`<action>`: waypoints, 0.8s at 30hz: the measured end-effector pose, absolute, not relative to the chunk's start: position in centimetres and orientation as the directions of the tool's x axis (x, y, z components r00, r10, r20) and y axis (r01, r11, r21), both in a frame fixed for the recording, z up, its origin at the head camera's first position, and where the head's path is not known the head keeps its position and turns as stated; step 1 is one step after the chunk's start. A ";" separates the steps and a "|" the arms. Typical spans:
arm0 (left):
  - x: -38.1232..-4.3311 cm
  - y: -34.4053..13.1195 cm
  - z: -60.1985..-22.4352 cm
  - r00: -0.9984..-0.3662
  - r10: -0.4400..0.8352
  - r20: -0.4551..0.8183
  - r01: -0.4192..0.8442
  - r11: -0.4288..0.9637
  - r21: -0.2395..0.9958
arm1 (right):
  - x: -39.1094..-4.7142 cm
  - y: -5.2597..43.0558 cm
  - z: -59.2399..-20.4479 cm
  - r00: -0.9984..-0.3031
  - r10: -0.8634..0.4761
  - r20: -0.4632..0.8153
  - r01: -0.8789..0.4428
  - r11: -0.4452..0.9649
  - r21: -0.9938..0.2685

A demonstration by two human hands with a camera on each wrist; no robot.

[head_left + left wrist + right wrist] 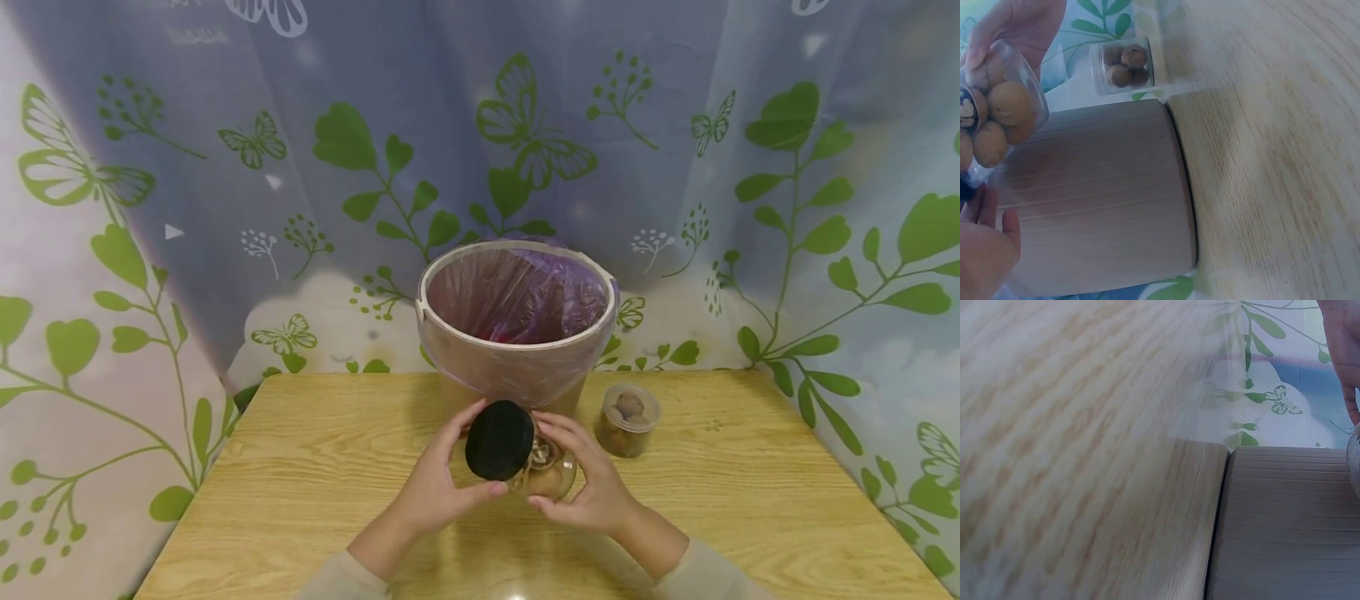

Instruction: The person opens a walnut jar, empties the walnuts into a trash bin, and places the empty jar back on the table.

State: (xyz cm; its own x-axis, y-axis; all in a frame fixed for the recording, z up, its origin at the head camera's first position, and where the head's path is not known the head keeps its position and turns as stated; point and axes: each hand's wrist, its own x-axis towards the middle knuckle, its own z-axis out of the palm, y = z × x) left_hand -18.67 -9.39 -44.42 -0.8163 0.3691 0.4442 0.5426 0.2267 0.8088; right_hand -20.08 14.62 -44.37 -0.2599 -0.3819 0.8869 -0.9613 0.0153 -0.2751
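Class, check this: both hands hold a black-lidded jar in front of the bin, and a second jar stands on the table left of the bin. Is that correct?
The side is wrong: in the head view, the second jar stands right of the bin. Both hands do hold the black-lidded jar.

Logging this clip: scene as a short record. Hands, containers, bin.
left hand: grips the black lid
right hand: holds the clear jar
clear jar: tilted, brown nuts inside, lid at its mouth; tightness unclear
small tub: also holds brown nuts, on the table, right of the bin
bin: upright on the table, lined with a thin bag
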 end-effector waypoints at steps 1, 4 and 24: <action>-18.6 -9.3 -44.4 -0.822 0.360 0.441 0.537 0.232 0.811 | -20.1 14.6 -44.4 -0.259 -0.380 0.888 -0.962 0.017 -0.274; -18.3 -9.2 -44.3 -0.840 0.324 0.435 0.522 0.263 0.811 | -20.1 14.6 -44.4 -0.263 -0.377 0.888 -0.961 0.021 -0.276; -15.9 -7.1 -43.1 -0.913 0.064 0.404 0.382 0.488 0.785 | -21.4 14.9 -46.5 -0.273 -0.389 0.880 -0.961 0.076 -0.264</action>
State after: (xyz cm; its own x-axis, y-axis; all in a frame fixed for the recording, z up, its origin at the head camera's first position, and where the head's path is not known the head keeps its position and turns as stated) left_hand -15.94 -7.07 -43.14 -0.9126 0.0644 0.4037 0.3816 0.4883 0.7848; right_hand -21.41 14.94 -46.51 -0.2727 -0.3890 0.8800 -0.9615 0.0764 -0.2641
